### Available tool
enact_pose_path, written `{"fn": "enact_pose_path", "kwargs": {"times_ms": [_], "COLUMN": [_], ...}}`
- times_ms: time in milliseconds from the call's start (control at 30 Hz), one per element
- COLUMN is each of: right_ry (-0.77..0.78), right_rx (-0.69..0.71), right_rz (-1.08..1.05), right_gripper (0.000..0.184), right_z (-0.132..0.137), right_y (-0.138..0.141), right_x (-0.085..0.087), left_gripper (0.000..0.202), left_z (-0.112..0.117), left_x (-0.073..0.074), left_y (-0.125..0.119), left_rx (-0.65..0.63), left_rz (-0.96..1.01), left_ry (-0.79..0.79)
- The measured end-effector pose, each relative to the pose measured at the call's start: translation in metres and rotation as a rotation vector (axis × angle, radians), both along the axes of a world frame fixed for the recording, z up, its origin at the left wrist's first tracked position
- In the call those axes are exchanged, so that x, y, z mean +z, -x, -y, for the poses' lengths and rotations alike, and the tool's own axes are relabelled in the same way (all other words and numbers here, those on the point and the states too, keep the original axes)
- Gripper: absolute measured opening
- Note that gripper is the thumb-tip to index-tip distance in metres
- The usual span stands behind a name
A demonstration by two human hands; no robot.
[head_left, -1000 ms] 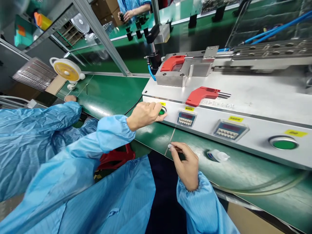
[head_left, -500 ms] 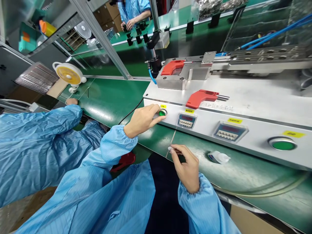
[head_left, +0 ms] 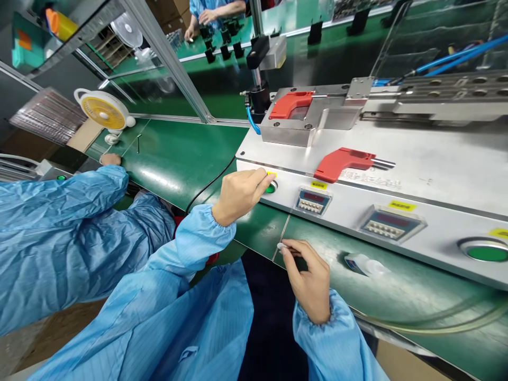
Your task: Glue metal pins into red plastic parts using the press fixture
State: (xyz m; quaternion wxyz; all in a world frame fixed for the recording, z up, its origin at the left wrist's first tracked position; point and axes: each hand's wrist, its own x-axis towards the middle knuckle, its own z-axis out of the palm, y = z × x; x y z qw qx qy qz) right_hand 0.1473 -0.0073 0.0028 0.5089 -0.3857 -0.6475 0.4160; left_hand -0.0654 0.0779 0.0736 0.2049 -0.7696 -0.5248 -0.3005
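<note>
My left hand is beside the left green button on the front of a metal machine. Its fingers are curled together with nothing visible in them, and they partly cover the button. Lower down, over the bench edge, my right hand pinches a small white piece between thumb and fingertips. One red pistol-shaped handle sits in the metal fixture. Another red handle, with metal prongs at its right end, lies on the machine's top in front of the fixture.
A small white-tipped bottle lies on the green bench by my right hand. Two counters and a second green button line the machine front. At left are a yellow fan and a co-worker's blue sleeve; another person works behind.
My left thumb and fingers, spread around the green button before, have come together and drawn back slightly left of it. The view has shifted a little; my right hand keeps its pinch.
</note>
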Motion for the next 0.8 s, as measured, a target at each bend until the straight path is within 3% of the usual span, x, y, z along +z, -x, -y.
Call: {"fn": "enact_pose_path", "kwargs": {"times_ms": [167,300,500,800], "right_ry": [0.021,0.026,0.042,0.027], "right_rx": [0.007,-0.002,0.01,0.008], "right_rz": [0.017,0.024,0.038,0.019], "right_gripper": [0.007,0.007,0.008,0.009], "right_z": [0.001,0.0,0.0,-0.001], "right_y": [0.0,0.001,0.0,0.001], "right_x": [-0.003,-0.003,-0.002,0.0], "left_gripper": [0.043,0.035,0.027,0.019], "left_z": [0.007,0.009,0.012,0.015], "left_x": [-0.003,-0.005,-0.012,-0.022], "left_y": [0.003,0.001,-0.002,0.005], "left_rx": [-0.083,-0.084,-0.124,-0.141], "left_rz": [0.15,0.232,0.178,0.16], "left_ry": [0.123,0.051,0.09,-0.01]}}
